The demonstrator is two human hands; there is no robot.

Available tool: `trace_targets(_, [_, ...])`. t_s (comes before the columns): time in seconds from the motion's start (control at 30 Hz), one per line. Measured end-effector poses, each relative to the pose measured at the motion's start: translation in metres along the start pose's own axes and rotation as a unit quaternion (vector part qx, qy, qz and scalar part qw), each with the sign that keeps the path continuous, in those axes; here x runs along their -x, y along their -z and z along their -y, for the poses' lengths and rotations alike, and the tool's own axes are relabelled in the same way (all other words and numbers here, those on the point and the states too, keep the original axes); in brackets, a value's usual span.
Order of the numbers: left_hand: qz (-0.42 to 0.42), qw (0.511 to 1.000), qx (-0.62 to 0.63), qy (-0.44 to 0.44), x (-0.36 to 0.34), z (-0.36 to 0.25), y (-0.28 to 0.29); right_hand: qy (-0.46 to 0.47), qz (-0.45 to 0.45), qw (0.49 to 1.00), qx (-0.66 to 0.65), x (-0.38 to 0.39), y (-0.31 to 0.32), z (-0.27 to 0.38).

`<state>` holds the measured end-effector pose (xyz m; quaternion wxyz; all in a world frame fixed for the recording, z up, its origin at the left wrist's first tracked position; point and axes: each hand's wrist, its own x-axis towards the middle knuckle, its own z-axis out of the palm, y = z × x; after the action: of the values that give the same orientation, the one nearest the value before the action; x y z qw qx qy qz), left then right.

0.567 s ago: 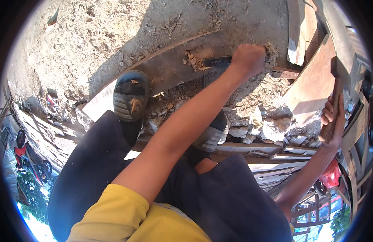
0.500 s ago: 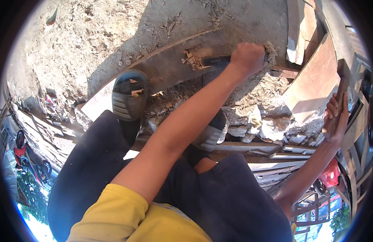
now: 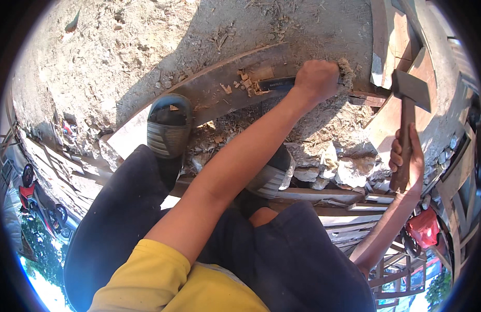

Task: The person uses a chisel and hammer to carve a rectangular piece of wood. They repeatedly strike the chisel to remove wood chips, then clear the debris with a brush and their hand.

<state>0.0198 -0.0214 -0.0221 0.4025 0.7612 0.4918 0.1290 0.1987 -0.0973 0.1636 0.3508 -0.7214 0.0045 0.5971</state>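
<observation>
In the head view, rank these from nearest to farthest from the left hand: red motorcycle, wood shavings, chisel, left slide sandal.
From the left hand:
1. Chisel: gripped in it.
2. Wood shavings: to its left, by the chisel.
3. Left slide sandal: farther left, worn.
4. Red motorcycle: background, near the left edge.

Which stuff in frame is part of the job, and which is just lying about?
Looks part of the job:
- hammer, in the right hand
- dark chisel-like tool, in the left hand
- wooden plank, under that tool

Apparently just around:
- pale stones
- flat board near the hammer
- parked motorbike, far left
</observation>
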Motion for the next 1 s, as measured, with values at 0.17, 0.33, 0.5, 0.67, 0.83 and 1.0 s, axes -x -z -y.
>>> trace_targets(0.17, [0.026, 1.0, 0.011, -0.002, -0.001, -0.017, 0.002, 0.21, -0.074, 0.974, -0.038, -0.036, 0.042, 0.04])
trace_targets(0.33, [-0.004, 1.0, 0.013, 0.015, 0.004, -0.008, -0.002, -0.072, 0.037, 0.989, 0.125, -0.014, -0.059, -0.045])
trace_targets(0.5, [0.018, 1.0, 0.019, -0.01, 0.004, -0.008, 0.005, -0.095, 0.002, 0.995, 0.041, 0.007, -0.043, -0.024])
trace_targets(0.67, [-0.002, 1.0, -0.02, -0.008, 0.007, -0.002, 0.0, 0.08, 0.026, 0.996, -0.038, -0.009, 0.019, 0.006])
trace_targets(0.83, [0.008, 1.0, -0.001, 0.005, 0.008, -0.008, -0.001, 0.129, -0.071, 0.988, -0.051, -0.034, -0.021, -0.019])
trace_targets(1.0, [-0.018, 1.0, 0.001, -0.005, 0.008, -0.004, -0.003, -0.123, 0.04, 0.991, 0.02, -0.01, -0.04, -0.049])
